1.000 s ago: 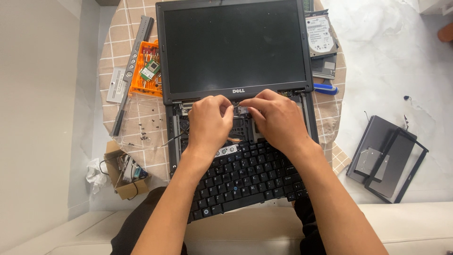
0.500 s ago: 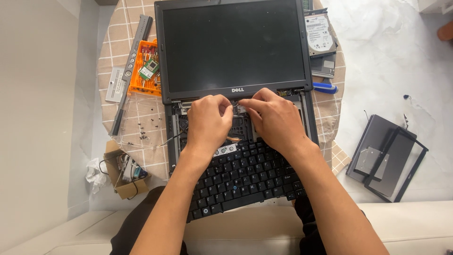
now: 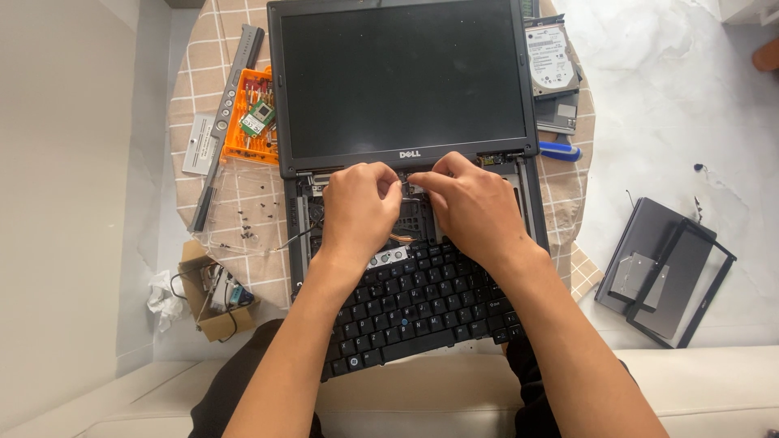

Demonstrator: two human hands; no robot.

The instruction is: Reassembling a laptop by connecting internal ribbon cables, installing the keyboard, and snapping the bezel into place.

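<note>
- The left hand (image 3: 357, 212) is curled, thumb and forefinger pinched together over the bared chassis just below the hinge; whatever small part is gripped cannot be made out.
- The right hand (image 3: 473, 212) is likewise closed into a pinch, its fingertips (image 3: 418, 177) meeting those of the left at the middle of the hinge line, apparently on a thin wire or connector.
- The laptop (image 3: 403, 105) stands open on the round checked table (image 3: 195, 97), screen dark.
- The keyboard (image 3: 422, 304) has been lifted from its bay and lies pulled toward the near edge, so dismantling is judged well advanced.
- Removed parts are spread around: loose screws (image 3: 247, 219) and a long trim strip (image 3: 227, 122) at left, an orange screwdriver-bit case (image 3: 247, 122) beside them, a hard drive (image 3: 550, 61) at far right.
- The screen and base remain joined.
</note>
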